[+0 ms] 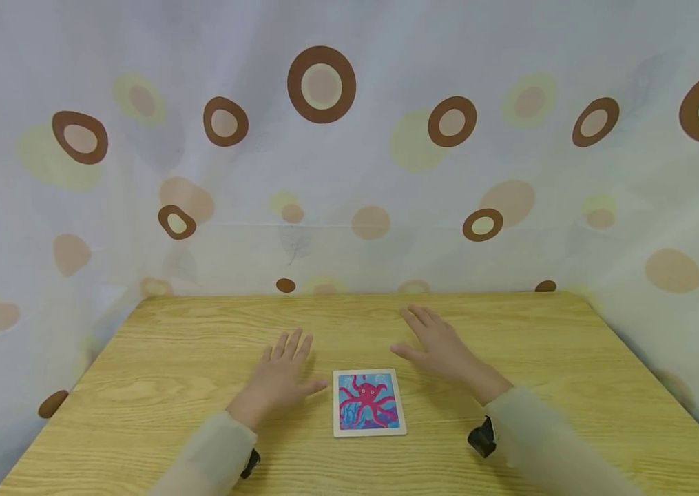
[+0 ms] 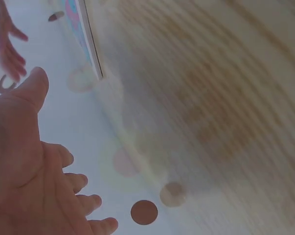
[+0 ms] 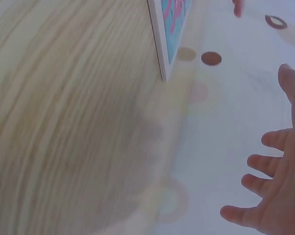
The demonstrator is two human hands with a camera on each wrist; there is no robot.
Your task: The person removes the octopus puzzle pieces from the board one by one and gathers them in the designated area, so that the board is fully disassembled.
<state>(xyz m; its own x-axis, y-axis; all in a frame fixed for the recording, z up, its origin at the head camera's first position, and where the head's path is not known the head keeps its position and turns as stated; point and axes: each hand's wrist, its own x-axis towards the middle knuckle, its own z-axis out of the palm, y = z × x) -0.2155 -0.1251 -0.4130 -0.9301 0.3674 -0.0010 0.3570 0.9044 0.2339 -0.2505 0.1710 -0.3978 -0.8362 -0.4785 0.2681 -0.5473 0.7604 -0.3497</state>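
Note:
A square picture puzzle or tile with a white border lies flat on the wooden table; it shows a pink octopus on a blue and purple ground. To its left is my left hand, fingers spread, thumb pointing toward the tile's edge without gripping it. My right hand is up and to the right of the tile, its fingers extended and holding nothing. In the left wrist view the tile's edge shows beyond the left thumb. The right wrist view has the tile's corner at the top, apart from the right hand.
The wood-grain table reaches back to a pale curtain patterned with brown, yellow and peach circles, which also closes in both sides. A dark band sits at the right wrist, another at the left.

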